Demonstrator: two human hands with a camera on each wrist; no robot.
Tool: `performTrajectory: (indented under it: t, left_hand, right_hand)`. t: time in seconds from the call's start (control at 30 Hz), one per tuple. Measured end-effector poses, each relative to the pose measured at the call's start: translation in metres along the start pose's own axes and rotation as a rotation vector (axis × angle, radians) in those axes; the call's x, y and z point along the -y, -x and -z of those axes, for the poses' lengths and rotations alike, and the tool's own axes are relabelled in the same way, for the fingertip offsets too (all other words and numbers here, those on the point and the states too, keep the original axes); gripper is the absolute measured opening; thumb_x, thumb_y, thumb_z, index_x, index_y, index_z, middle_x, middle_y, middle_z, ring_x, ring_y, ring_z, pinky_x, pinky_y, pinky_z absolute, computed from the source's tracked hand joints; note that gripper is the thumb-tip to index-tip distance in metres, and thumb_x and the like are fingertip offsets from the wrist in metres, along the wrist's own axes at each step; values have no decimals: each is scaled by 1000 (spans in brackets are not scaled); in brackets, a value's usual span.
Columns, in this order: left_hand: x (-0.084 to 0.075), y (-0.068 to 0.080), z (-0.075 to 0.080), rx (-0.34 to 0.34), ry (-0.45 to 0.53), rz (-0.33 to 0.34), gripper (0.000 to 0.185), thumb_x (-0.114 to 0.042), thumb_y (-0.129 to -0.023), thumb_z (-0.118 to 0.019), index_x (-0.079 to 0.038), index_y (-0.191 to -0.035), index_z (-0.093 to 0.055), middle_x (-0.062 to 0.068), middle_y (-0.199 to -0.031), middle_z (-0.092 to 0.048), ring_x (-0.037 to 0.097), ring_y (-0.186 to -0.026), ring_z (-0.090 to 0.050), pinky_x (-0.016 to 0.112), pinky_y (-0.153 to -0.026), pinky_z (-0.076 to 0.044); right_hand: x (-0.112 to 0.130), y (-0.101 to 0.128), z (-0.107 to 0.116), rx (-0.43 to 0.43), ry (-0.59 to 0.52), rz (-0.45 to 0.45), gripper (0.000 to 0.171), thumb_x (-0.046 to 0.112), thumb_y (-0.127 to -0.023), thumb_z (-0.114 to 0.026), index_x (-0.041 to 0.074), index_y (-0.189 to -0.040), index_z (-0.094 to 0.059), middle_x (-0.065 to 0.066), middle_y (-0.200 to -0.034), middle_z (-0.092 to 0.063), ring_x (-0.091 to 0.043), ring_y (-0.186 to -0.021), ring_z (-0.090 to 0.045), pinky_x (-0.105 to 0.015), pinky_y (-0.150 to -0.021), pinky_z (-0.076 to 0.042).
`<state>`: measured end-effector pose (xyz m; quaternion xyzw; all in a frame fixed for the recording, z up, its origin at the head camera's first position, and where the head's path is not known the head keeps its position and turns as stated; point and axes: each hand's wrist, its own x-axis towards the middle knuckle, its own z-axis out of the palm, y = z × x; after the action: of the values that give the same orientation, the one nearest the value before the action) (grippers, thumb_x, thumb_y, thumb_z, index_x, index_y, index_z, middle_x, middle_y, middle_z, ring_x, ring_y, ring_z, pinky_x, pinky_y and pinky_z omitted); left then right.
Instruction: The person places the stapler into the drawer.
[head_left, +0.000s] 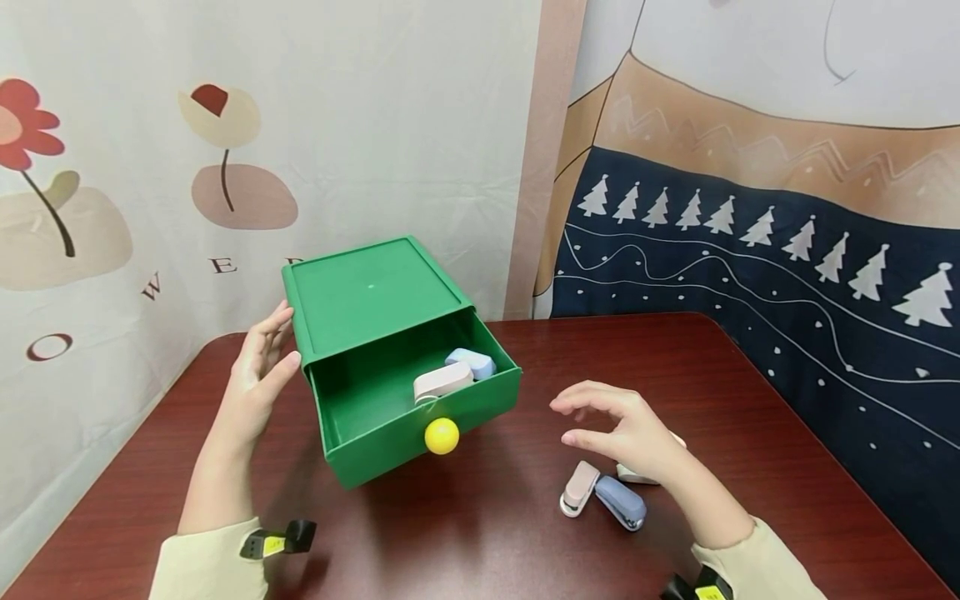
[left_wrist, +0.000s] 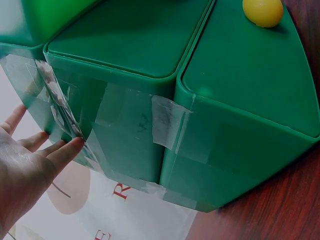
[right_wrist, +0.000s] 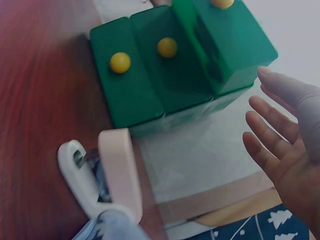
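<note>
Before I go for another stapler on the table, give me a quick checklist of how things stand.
1. Top drawer pulled open: ok, its yellow knob faces the person.
2. Room inside: ok, a pink stapler and a blue one lie at the right; the left floor is bare.
3. Left hand steadying the green cabinet: ok, straight fingers rest on its left side.
4. Right hand free: ok, fingers relaxed, holding nothing, over the loose staplers.
5. Staplers within reach: ok, a pink one, a blue one and a white one lie on the table.
6. White stapler clear for grasping: cannot tell, the hand mostly hides it.
</note>
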<state>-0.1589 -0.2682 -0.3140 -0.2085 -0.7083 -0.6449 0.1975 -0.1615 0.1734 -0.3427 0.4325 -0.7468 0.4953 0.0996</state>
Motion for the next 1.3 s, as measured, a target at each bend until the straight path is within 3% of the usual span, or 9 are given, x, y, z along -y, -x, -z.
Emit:
performTrajectory:
  t: [0.17, 0.8, 1.07, 1.3]
  left_hand:
    - [1, 0, 0, -1, -9, -3, 50, 5, -95, -46, -4, -144, -37, 12, -156, -18, 20, -136, -28, 17, -98, -32]
    - [0, 0, 0, -5, -3, -12, 51, 5, -95, -45, -4, -144, -36, 12, -156, -18, 21, -135, -29, 17, -98, -32]
    - [0, 0, 0, 1, -9, -5, 52, 5, -96, -45, -4, -145, -35, 11, -157, -17, 20, -136, -28, 17, -98, -32]
    - [-1, 0, 0, 1, -11, -3, 50, 4, -96, -45, -5, -144, -36, 11, -156, -18, 21, -136, -28, 17, -98, -32]
  right_hand:
    - [-13, 11, 1, 31, -14, 11, 39, -6, -76, -76, 7, -112, -68, -9, -108, -64, -20, -94, -60, -31, -77, -50]
    - [-39, 36, 4, 224, 5, -196, 34, 15, -82, -77, 9, -114, -68, -2, -115, -64, -20, -101, -61, -35, -82, -49]
    - [-52, 39, 2, 327, -124, -143, 36, 8, -82, -75, 1, -116, -65, -5, -115, -64, -17, -109, -56, -31, -91, -44]
    - [-59, 42, 0, 401, -162, -116, 36, 12, -83, -75, 1, -115, -65, -9, -113, -63, -19, -105, -57, -30, -87, -46]
